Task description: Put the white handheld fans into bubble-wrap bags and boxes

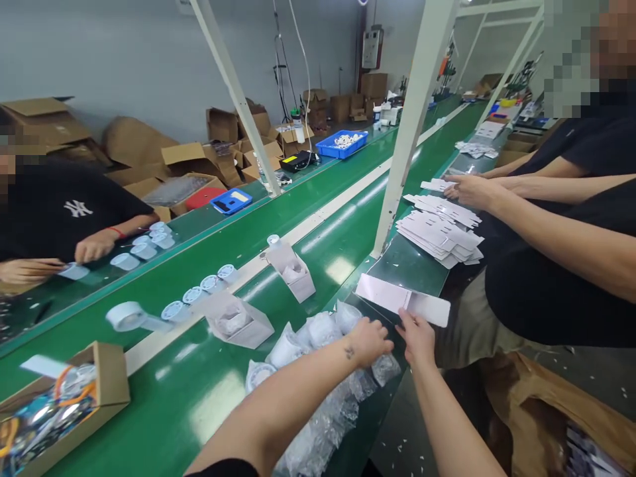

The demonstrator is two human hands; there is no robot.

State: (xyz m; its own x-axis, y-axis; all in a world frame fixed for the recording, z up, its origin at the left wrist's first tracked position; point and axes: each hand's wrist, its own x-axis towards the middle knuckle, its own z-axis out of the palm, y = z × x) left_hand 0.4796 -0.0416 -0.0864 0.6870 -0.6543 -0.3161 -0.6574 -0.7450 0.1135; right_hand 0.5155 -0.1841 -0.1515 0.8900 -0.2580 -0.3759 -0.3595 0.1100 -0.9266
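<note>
The right hand [417, 336] is clamped on the edge of a flat white carton [382, 293]; the left hand [373, 342] lies over plastic-wrapped items [322, 329], its grip unclear. The left forearm partly hides them. Two open white boxes [256, 328] hold wrapped contents. A cardboard box [112, 384], cut off at left, holds jumbled parts.

There were two blue trays [324, 147], two open white boxes [258, 329], four white round parts [175, 312] in one row, one tape roll [122, 317] and one separate white card [432, 309]; bagged pieces [322, 329] overlapped too much to count
</note>
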